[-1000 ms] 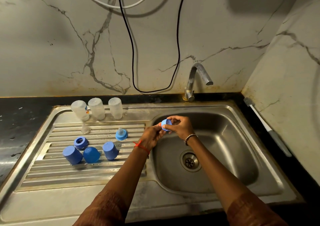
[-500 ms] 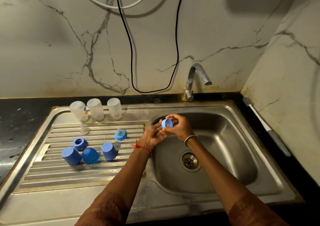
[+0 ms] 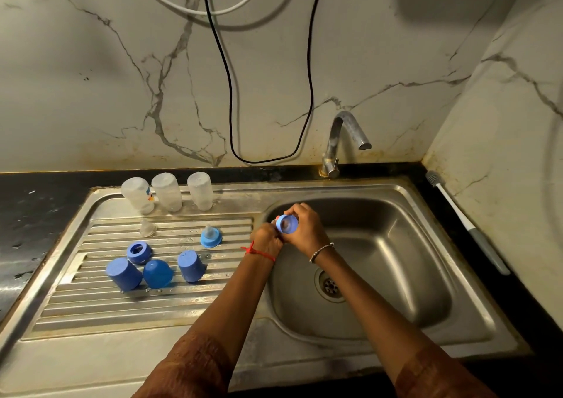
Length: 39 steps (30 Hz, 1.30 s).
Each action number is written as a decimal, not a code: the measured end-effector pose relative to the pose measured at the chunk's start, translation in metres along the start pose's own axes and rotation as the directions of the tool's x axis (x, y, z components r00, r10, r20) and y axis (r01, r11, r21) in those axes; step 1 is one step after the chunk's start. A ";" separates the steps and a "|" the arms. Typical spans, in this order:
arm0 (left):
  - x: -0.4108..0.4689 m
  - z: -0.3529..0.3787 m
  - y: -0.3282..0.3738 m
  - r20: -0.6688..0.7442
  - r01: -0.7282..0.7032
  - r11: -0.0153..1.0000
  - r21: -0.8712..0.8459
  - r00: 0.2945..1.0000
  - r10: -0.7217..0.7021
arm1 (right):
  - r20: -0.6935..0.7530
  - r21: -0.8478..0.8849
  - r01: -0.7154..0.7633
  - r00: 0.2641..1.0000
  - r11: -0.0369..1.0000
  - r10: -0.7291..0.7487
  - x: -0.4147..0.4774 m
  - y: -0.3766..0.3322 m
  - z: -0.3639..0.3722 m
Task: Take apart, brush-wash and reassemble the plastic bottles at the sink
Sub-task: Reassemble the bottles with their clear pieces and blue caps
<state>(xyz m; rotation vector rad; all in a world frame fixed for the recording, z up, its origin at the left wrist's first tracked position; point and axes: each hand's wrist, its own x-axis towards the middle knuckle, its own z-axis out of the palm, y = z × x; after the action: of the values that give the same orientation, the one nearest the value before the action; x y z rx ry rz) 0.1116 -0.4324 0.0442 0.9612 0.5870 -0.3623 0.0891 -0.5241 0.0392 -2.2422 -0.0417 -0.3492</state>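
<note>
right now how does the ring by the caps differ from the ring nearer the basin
The ring by the caps is darker blue; the ring nearer the basin is paler. The first has an open hole; the second has a clear teat standing up through it. The first sits close to the caps; the second stands apart. Both rest on the drainboard, unheld.

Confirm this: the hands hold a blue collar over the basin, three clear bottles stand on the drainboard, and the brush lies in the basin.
No. The head view shows the brush on the dark counter right of the basin, not in it. Rest holds.
</note>
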 end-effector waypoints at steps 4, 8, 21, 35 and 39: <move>0.002 0.002 -0.002 -0.001 -0.016 0.997 -0.077 1.000 0.016 | 0.024 -0.035 0.029 0.999 0.999 -0.029 -0.001 -0.001 -0.001; 0.002 -0.002 0.001 0.087 0.062 0.998 0.011 0.994 -0.063 | 0.023 0.040 -0.042 0.999 0.998 0.041 0.000 0.001 -0.012; -0.002 -0.019 0.030 0.306 -0.142 0.973 0.184 0.949 0.080 | 0.112 0.157 -0.220 0.973 0.963 0.204 0.003 0.004 -0.011; 0.007 -0.075 0.068 0.482 -0.491 0.734 0.470 0.839 0.253 | 0.334 0.313 -0.248 0.932 0.917 0.138 0.013 -0.036 0.024; 0.007 -0.074 0.062 0.432 -0.521 0.754 0.401 0.833 0.346 | 0.363 0.265 -0.227 0.924 0.937 0.121 0.015 -0.038 0.025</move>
<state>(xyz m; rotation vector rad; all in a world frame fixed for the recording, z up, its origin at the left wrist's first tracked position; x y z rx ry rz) 0.1277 -0.3370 0.0486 1.4733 -0.0781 -0.2426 0.1042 -0.4820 0.0566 -1.9570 -0.0713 0.1423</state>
